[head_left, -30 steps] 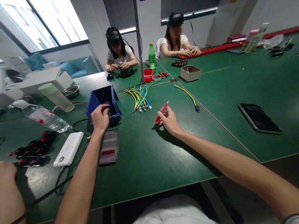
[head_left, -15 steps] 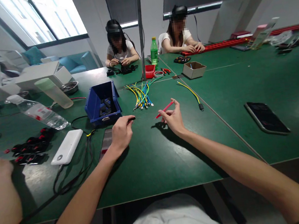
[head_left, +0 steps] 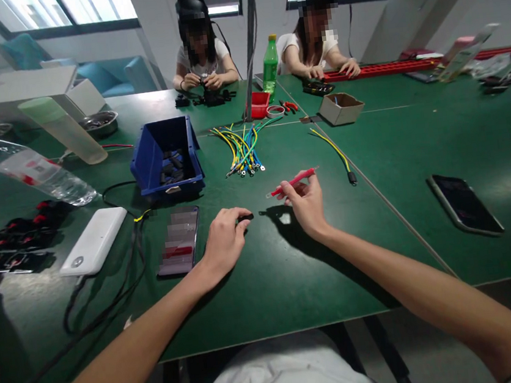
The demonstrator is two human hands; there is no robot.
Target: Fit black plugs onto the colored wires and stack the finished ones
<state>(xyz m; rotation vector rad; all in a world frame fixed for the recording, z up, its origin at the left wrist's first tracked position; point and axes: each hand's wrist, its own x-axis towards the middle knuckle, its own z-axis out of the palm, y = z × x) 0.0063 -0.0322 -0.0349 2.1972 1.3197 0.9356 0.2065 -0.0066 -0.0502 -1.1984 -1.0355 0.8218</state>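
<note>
My left hand [head_left: 226, 238] is closed near the table's middle, its thumb and fingers pinching a small black plastic piece [head_left: 246, 217]. To its right, my right hand [head_left: 307, 207] grips a slim red pen-like tool [head_left: 301, 178] with a thin tip at each end. The tool is held above the table, apart from the black piece. Beyond both hands lies a bundle of yellow, green and blue wires [head_left: 244, 151] with ring terminals. A separate yellow-green wire [head_left: 332, 149] with a black piece [head_left: 352, 178] at its end lies farther right.
A blue bin [head_left: 139, 168] holds several black pieces. Around my left arm are a phone [head_left: 180, 240], a white power bank [head_left: 95, 240] with cables, and a water bottle [head_left: 45, 169]. Another phone [head_left: 464, 204] lies at right. Two people work across the table, near a metal post [head_left: 251, 50].
My view has tilted down. My left hand has moved right and nearer me with the black piece. The red tool in my right hand now lies flatter and shows more of its length.
</note>
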